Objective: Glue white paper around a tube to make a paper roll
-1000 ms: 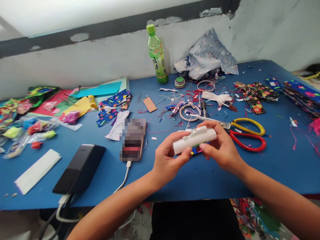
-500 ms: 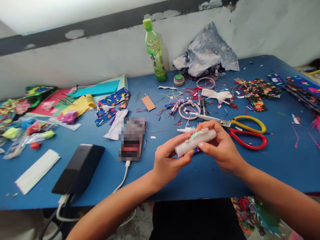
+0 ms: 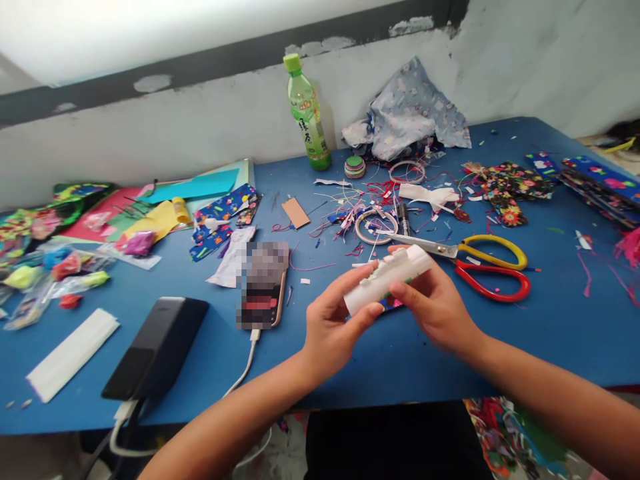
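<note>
Between my two hands is a white paper tube (image 3: 384, 283) with a ragged, torn-looking edge along its top and a bit of green on its side. My left hand (image 3: 336, 321) is closed around its left end, thumb at the near side. At the right end, my right hand (image 3: 434, 300) grips it with the thumb pressed on the front. Under the tube, a scrap of patterned fabric (image 3: 391, 304) shows partly on the table. Just beyond my right hand lie scissors (image 3: 450, 251) with one yellow and one red handle.
A phone (image 3: 264, 287) on a white cable and a black power bank (image 3: 156, 348) lie to the left. Thread scraps, a ring (image 3: 376, 225) and a marker (image 3: 403, 219) lie beyond my hands. A green bottle (image 3: 311, 127) stands against the wall. Folded white paper (image 3: 73, 355) lies far left.
The tube has rolled in my fingers, so more of its smooth white side faces me and the green mark now shows lower. Both hands still hold it. The camera view has shifted slightly.
</note>
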Demonstrator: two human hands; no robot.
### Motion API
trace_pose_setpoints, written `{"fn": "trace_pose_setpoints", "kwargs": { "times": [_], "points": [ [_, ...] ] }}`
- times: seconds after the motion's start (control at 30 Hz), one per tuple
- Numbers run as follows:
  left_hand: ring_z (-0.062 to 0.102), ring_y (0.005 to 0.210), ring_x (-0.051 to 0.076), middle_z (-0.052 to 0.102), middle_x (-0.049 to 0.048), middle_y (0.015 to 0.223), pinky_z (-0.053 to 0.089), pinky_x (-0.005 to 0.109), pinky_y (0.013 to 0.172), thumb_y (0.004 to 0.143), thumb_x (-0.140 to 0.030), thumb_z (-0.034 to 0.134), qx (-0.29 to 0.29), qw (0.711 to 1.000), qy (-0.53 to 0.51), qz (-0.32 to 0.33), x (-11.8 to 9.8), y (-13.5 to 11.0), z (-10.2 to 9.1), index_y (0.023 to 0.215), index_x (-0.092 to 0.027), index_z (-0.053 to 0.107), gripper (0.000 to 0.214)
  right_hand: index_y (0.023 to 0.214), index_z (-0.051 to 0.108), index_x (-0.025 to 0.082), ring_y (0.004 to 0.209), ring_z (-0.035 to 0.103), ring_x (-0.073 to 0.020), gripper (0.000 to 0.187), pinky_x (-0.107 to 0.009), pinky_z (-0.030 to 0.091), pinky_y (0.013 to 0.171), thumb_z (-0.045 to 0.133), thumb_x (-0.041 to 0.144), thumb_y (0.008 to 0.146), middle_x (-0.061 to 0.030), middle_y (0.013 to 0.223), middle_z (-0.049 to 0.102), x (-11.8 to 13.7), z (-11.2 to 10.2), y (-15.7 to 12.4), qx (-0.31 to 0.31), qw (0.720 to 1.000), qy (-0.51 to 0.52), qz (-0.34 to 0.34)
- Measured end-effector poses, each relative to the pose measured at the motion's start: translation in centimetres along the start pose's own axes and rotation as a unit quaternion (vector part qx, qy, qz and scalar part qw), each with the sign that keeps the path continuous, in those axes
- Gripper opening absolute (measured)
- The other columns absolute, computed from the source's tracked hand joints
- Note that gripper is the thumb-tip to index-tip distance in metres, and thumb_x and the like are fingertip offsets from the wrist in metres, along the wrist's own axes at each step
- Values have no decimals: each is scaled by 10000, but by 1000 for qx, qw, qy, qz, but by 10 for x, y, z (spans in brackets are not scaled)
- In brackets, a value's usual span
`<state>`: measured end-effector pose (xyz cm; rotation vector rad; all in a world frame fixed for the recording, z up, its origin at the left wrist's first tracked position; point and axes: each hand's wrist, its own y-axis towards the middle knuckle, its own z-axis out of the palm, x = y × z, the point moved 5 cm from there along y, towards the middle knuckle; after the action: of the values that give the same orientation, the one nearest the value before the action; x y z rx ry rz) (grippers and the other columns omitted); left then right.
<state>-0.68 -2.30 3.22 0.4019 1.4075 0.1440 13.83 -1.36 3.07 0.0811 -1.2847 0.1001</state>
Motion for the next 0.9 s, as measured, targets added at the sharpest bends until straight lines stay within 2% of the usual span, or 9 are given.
{"fn": "trace_pose_setpoints", "kwargs": {
  "times": [0.1, 0.33, 0.47, 0.57, 0.7, 0.8, 0.9],
  "points": [
    [650, 980, 186, 704, 64, 1051, 542, 313, 866, 792, -324, 752, 1, 998, 50, 36, -5, 6, -6, 1081, -295, 737, 290, 1079, 540, 281, 941, 641, -196, 496, -328, 559, 821, 801, 442, 689, -21, 1002, 660, 4, -1, 1, -12, 1000, -12, -17],
    [618, 700, 119, 678, 1, 771, 506, 235, 636, 747, -169, 782, -35, 987, 128, 89, -12, 14, -13, 903, -295, 781, 200, 969, 542, 282, 840, 659, -183, 445, -333, 589, 767, 839, 396, 657, 1, 929, 649, 8, -1, -2, -1, 996, -72, -46],
    [620, 660, 109, 694, -7, 734, 502, 220, 604, 774, -135, 742, -50, 985, 145, 84, -15, 15, -12, 807, -255, 779, 131, 968, 537, 285, 833, 656, -185, 426, -335, 593, 758, 824, 401, 676, 2, 927, 648, 7, 1, -2, 1, 994, -95, -52],
    [612, 673, 111, 695, -3, 725, 492, 224, 628, 793, -157, 716, -46, 990, 132, 20, -11, 16, -13, 740, -220, 759, 92, 988, 547, 281, 833, 658, -189, 421, -340, 589, 765, 814, 401, 685, -2, 919, 652, 5, 1, -1, 3, 994, -100, -36],
    [573, 616, 106, 683, 1, 674, 458, 220, 573, 758, -255, 748, -18, 988, 41, -146, 4, 19, -15, 670, -185, 737, 113, 1023, 573, 270, 908, 671, -204, 415, -356, 581, 821, 807, 383, 699, -13, 959, 679, 2, 1, 0, 19, 996, -91, -7],
    [554, 569, 100, 682, 8, 644, 441, 219, 541, 676, -355, 817, 4, 965, -64, -256, 14, 19, -14, 675, -171, 752, 194, 1098, 590, 262, 1017, 667, -233, 448, -381, 571, 871, 791, 394, 720, -42, 1046, 703, 2, 0, 1, 32, 995, -94, 13],
    [558, 575, 99, 692, 24, 648, 441, 219, 552, 629, -380, 851, 27, 937, -132, -321, 19, 17, -10, 696, -159, 769, 245, 1136, 603, 256, 1075, 655, -244, 452, -390, 562, 898, 777, 392, 741, -55, 1113, 706, 0, -1, 3, 40, 994, -95, 20]
  ]
}}
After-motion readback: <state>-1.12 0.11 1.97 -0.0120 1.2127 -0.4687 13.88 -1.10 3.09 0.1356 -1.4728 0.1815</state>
